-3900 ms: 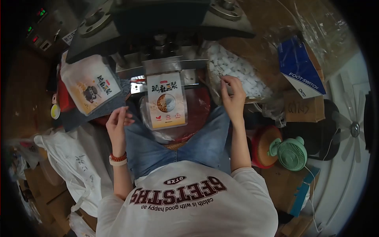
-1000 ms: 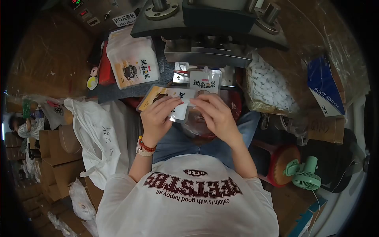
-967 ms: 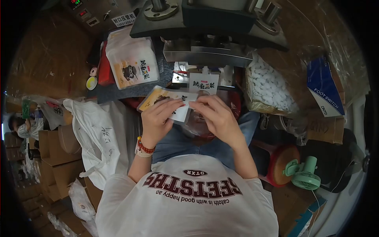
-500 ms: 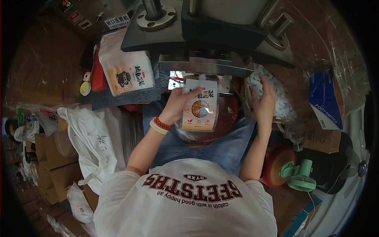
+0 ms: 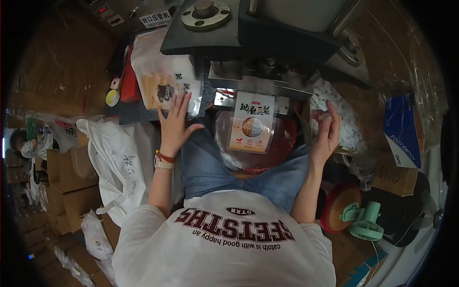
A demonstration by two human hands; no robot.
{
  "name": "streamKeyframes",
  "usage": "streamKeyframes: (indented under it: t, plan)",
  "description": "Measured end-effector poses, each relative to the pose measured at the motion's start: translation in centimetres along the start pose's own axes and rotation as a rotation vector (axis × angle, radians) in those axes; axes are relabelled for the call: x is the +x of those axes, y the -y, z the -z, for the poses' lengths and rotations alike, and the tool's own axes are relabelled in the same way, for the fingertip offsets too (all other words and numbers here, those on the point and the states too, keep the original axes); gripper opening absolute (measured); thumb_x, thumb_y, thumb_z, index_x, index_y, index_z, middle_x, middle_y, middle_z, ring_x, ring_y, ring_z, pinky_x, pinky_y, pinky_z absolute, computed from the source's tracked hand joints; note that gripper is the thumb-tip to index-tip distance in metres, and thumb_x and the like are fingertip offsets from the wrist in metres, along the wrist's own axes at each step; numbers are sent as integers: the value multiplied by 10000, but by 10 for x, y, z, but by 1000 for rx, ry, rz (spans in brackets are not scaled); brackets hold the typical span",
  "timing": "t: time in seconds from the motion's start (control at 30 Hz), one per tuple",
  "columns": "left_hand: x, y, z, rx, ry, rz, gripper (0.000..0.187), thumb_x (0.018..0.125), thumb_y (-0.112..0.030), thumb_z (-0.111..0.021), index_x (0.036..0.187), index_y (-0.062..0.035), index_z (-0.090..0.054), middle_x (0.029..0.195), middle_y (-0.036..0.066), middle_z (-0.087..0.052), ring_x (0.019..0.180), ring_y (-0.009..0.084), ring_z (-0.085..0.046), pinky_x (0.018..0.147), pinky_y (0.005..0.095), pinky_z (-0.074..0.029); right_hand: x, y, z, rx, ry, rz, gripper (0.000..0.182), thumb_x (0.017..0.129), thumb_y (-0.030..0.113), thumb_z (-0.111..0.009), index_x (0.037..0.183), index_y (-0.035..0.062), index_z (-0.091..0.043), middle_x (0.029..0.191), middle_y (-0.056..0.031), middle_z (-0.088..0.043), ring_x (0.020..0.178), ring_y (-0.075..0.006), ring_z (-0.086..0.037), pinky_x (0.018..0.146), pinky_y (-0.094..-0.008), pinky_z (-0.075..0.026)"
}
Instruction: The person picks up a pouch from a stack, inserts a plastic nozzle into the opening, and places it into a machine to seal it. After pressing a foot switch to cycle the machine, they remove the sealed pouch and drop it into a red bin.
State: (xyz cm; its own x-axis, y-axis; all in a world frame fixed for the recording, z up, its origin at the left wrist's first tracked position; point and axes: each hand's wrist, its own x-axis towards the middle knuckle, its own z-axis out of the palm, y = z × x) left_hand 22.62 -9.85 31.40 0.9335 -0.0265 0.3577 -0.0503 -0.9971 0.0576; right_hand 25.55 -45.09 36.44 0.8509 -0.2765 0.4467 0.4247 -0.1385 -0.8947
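In front of the seated person, below the metal bar [image 5: 224,82] of a dark press [image 5: 287,45], a printed pouch [image 5: 252,125] lay face up with its upper end at the bar and its lower part over the red round surface [image 5: 286,138]. Neither hand touched it. The left hand [image 5: 174,123] was flat, fingers spread and thumb well out, with its fingertips on the near edge of the pouch stack [image 5: 162,79]; it gripped nothing visibly. The right hand [image 5: 326,129] was half curled beside the small white pieces [image 5: 345,122]; whether it pinched one could not be told.

Handling: the pouch appeared light, thin and flexible, with a smooth film likely to slip. It seemed unlikely to break but liable to crease. The side margins or lower corners were judged the best hold, keeping fingers clear of the bar. For the stack, the near edge of the top pouch offered the best purchase; neighbouring layers could cling or slide together.

Visibility: the pouch's junction with the bar was obscured, so clamping could not be confirmed. The left fingers covered part of the top print. The press and control panel [image 5: 107,13] were cut off above. Individual shapes among the white pieces were indistinct.
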Motion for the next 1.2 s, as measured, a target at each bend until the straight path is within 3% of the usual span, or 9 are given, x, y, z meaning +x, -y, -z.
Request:
streamKeyframes:
  t: [0.07, 0.23, 0.37, 0.53, 0.67, 0.8, 0.9, 0.97, 1.2]
  plan:
    - [-12, 2, 8, -188, 9, -134, 565, 742, -80, -659, 1290, -146, -535, 1295, 44, -561, 1225, 236, -505, 1025, 402, -370, -13, 20, -15, 191, 115, -60, 312, 953, 109, -529, 1234, -25, -511, 977, -77, -558, 870, -160, -565, 789, -284, -450]
    - [-15, -27, 37, -593, -60, -15, 442, 672, 56, -565, 1069, -105, -673, 1048, 63, -681, 1022, 243, -635, 884, 335, -486, -41, 51, -51, 529, 422, -326, 358, 843, -46, -625, 1185, -43, -522, 977, -93, -635, 818, -150, -625, 725, -236, -499]
    - [-12, -60, 59, -718, -163, -167, 435, 635, 76, -565, 1021, -84, -686, 1006, 75, -690, 976, 251, -650, 841, 335, -515, -43, 51, -67, 138, 593, -77, 283, 780, -43, -680, 1056, 3, -637, 974, -81, -638, 803, -127, -610, 722, -259, -500]
    - [-12, -74, 79, -684, -34, -379, 489, 625, 48, -603, 1089, -95, -658, 1046, 56, -678, 919, 240, -662, 737, 337, -539, -34, 65, -46, -377, 813, 469, 317, 794, 0, -661, 1108, 40, -639, 1020, -104, -604, 874, -253, -598, 755, -306, -499]
    - [-10, -97, 41, -1091, 176, -68, 210, 803, -57, -663, 1009, -46, -700, 855, 96, -707, 704, 168, -676, 601, 254, -514, -28, 59, -44, -451, 733, 479, 349, 791, 29, -674, 1136, 47, -624, 1066, -101, -607, 975, -278, -579, 809, -327, -489]
    - [9, -111, -2, -1557, 567, 414, 246, 893, -183, -653, 907, 61, -686, 820, 77, -699, 694, 89, -645, 585, 233, -502, -6, 48, -19, -466, 366, 256, 353, 798, 71, -695, 1137, 33, -605, 1100, -123, -609, 1030, -274, -579, 864, -358, -468]
    - [39, -119, 5, -1842, 539, 624, 228, 873, -170, -672, 912, 55, -676, 860, 97, -698, 725, 111, -659, 593, 231, -510, 18, 34, 5, -615, 209, 164, 250, 837, 95, -656, 1072, 17, -620, 1072, -138, -623, 938, -293, -620, 812, -349, -480]
    - [51, -117, -5, -1917, 538, 619, 239, 861, -161, -682, 957, 57, -658, 915, 102, -693, 756, 132, -669, 621, 241, -528, 26, 4, 14, -1106, 89, 233, 209, 841, 92, -623, 1032, 8, -641, 987, -161, -634, 911, -349, -600, 788, -404, -484]
    - [58, -106, -5, -1856, 577, 610, 307, 858, -212, -682, 1032, 37, -641, 908, 97, -695, 774, 155, -673, 680, 261, -533, 26, -33, 22, -940, 166, -28, 215, 849, 77, -609, 1041, -20, -620, 991, -172, -644, 857, -316, -635, 755, -380, -491]
